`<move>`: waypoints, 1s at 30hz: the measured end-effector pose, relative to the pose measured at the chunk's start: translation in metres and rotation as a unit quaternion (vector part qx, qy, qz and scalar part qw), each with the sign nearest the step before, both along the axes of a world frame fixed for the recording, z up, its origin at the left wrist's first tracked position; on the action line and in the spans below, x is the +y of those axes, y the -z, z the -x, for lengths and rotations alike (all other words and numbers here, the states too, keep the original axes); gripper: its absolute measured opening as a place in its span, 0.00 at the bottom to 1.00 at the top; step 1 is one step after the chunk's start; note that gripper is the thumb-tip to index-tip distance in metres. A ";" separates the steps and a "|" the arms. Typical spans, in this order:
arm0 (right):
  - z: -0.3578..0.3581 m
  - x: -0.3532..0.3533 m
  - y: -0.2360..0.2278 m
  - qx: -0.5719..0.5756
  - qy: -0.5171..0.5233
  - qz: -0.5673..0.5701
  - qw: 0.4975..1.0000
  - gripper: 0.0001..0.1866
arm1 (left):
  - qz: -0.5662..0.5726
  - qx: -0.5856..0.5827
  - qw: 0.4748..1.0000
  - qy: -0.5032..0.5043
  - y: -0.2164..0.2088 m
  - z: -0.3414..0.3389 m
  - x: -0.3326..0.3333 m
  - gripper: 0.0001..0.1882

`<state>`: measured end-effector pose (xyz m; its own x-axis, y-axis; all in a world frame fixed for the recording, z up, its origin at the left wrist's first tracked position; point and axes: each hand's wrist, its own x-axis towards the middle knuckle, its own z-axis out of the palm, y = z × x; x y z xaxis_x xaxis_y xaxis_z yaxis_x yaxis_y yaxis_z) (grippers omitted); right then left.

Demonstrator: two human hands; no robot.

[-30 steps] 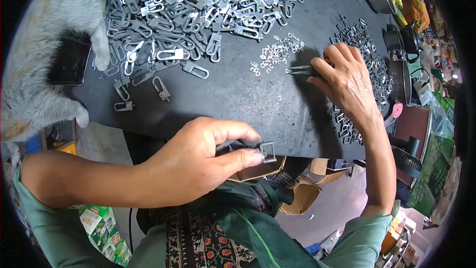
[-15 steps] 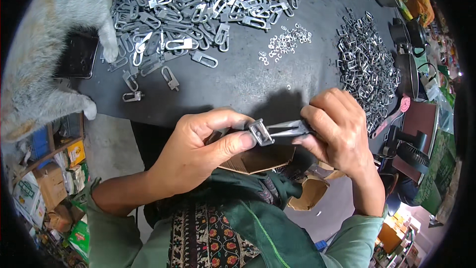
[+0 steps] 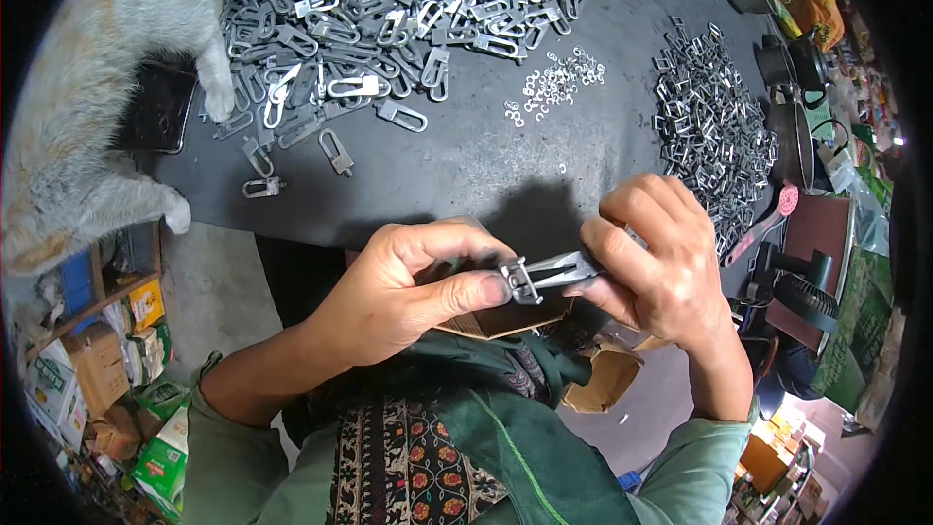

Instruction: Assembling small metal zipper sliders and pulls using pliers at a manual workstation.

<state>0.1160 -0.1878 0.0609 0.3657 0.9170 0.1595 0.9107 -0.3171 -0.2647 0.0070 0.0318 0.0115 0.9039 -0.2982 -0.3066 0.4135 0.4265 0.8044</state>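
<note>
Between thumb and fingers, my left hand (image 3: 428,287) pinches a small metal bracket (image 3: 521,282) with a squared, open frame; the rest of the part is hidden in the hand. My right hand (image 3: 661,262) is wrapped round a pair of pliers (image 3: 558,270), whose slim jaws point left and reach into the bracket's frame. Whether the jaws hold a small ring is too small to tell. Beyond the hands lie a heap of looped metal clips (image 3: 389,19), a scatter of tiny rings (image 3: 559,83) and a pile of small square metal frames (image 3: 714,122).
A cat (image 3: 107,107) lies along the table's left side, beside a black phone-like slab (image 3: 160,107). An open cardboard box (image 3: 486,326) sits below my hands. At the right are a pink-headed perforated spoon (image 3: 768,222), dark pots (image 3: 792,126) and a small fan (image 3: 805,301).
The bracket and my left hand have shifted slightly right. The plier jaws have drawn closer together and now reach into the bracket.
</note>
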 end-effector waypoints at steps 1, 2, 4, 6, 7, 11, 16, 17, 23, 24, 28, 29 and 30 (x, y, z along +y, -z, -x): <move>0.001 -0.001 -0.001 -0.014 -0.003 0.005 1.000 0.17 | -0.005 0.007 1.000 0.007 0.000 0.000 -0.001 0.08; 0.002 -0.002 -0.002 -0.029 -0.005 0.011 1.000 0.17 | -0.011 0.014 1.000 0.015 0.000 0.000 -0.003 0.07; 0.006 -0.005 -0.002 -0.049 -0.009 0.022 0.999 0.17 | -0.034 0.002 0.999 0.022 -0.003 0.001 -0.003 0.08; 0.015 -0.012 0.001 -0.019 0.007 0.020 1.000 0.16 | -0.115 0.010 0.992 0.040 -0.005 0.005 0.000 0.09; 0.022 -0.017 0.004 -0.006 0.014 0.007 1.000 0.16 | -0.110 0.028 0.993 0.030 -0.011 0.010 -0.004 0.09; 0.050 -0.039 0.008 0.109 0.047 0.031 0.992 0.19 | -0.020 0.125 0.988 0.086 -0.004 0.034 -0.022 0.09; 0.000 -0.059 0.028 -0.035 0.200 -0.027 0.979 0.15 | -0.059 0.135 0.988 -0.041 0.071 0.063 -0.026 0.19; -0.028 -0.077 0.041 -0.123 0.264 -0.008 0.957 0.12 | 0.038 0.128 0.988 -0.075 0.084 0.070 -0.027 0.24; -0.121 -0.206 0.132 -0.192 0.387 0.022 0.902 0.22 | 0.032 0.117 0.993 0.008 0.124 0.060 -0.061 0.18; -0.121 -0.182 0.133 -0.223 0.393 0.081 0.888 0.22 | -0.053 0.089 0.994 0.042 0.102 0.059 -0.053 0.15; -0.124 -0.140 0.115 -0.152 0.407 0.103 0.895 0.21 | -0.305 -0.323 0.895 0.045 0.045 0.050 -0.036 0.06; -0.123 -0.138 0.114 -0.149 0.403 0.103 0.897 0.21 | -0.334 -0.360 0.869 0.061 0.038 0.044 -0.037 0.06; -0.124 -0.137 0.112 -0.158 0.406 0.109 0.894 0.21 | -0.361 -0.399 0.839 0.078 0.018 0.030 -0.036 0.06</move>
